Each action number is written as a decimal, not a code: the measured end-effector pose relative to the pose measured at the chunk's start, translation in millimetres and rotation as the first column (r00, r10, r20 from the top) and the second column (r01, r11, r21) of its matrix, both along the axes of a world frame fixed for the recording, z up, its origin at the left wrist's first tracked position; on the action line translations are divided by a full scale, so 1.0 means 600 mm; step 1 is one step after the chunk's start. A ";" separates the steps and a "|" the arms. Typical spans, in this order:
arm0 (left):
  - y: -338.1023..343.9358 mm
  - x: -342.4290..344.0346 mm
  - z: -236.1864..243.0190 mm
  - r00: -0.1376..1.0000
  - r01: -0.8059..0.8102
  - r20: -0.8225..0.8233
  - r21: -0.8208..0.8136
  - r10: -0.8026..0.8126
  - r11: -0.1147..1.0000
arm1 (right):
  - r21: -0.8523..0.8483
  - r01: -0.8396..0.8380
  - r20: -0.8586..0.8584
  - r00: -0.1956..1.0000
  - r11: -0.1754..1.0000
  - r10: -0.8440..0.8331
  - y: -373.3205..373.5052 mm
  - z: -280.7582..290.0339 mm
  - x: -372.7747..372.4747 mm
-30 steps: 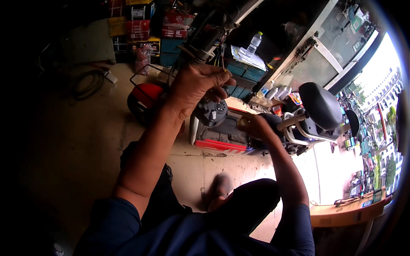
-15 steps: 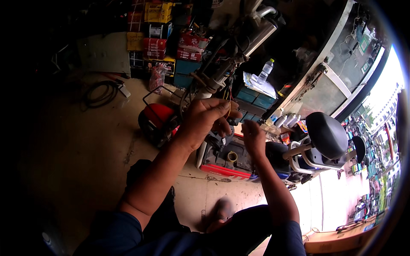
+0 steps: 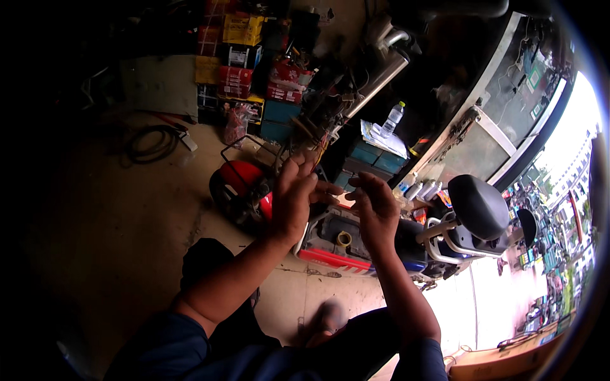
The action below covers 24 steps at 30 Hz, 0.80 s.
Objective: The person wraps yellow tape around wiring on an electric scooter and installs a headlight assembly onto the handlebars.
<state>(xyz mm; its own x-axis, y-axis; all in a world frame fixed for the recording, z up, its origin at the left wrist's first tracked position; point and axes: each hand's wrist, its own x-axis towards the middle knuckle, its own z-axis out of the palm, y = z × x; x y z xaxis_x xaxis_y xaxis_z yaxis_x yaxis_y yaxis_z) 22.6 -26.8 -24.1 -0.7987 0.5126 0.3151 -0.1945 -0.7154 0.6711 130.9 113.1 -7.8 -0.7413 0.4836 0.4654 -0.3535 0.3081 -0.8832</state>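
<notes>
Both of my hands are raised over the front of a small electric scooter with its footboard (image 3: 333, 259) edged in red. My left hand (image 3: 295, 200) has its fingers apart, beside thin yellow and dark wires (image 3: 323, 151) hanging from the scooter's steering column (image 3: 376, 87). No grip on the wires shows. A short way to the right, my right hand (image 3: 380, 209) is loosely bent, a gap between thumb and fingers and nothing visible in it. On the footboard lies a pale yellow tape roll (image 3: 344, 239).
Behind the column, a water bottle (image 3: 393, 119) stands on papers atop teal boxes (image 3: 368, 159). Stacked cartons (image 3: 235, 81) rise at the back. A red machine (image 3: 240, 179) sits left of the scooter, and a coiled black hose (image 3: 152, 145) lies on the floor. The scooter's black seat (image 3: 478, 206) is right.
My left hand has drawn slightly down and left, its fingers spreading from the wires. My right hand's fingers have loosened from a tighter curl. The view has shifted slightly.
</notes>
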 end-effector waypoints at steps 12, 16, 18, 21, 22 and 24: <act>-0.004 0.025 -0.032 0.870 -0.343 -0.415 -0.119 0.267 0.932 | 0.826 0.252 -0.210 0.968 0.505 -0.141 -0.037 0.132 -0.118; 0.002 0.016 -0.050 0.831 -0.284 -0.513 -0.060 0.214 0.957 | 0.672 0.353 -0.271 0.935 0.651 -0.227 -0.035 0.120 -0.116; 0.004 0.015 -0.057 0.859 -0.192 -0.485 -0.011 0.163 0.981 | 0.347 0.239 -0.162 0.968 0.907 -0.193 -0.028 0.091 -0.102; 0.006 0.014 -0.065 0.918 -0.067 -0.395 -0.046 0.044 0.997 | -0.080 0.112 -0.021 0.993 0.990 -0.114 -0.020 0.084 -0.073; 0.012 0.007 -0.079 0.915 -0.069 -0.403 -0.074 0.033 0.995 | -0.179 0.093 0.000 0.996 0.980 -0.094 -0.018 0.083 -0.067; 0.026 -0.007 -0.100 0.908 -0.062 -0.418 -0.069 0.028 0.996 | -0.325 0.066 0.039 0.998 0.943 -0.057 -0.013 0.083 -0.058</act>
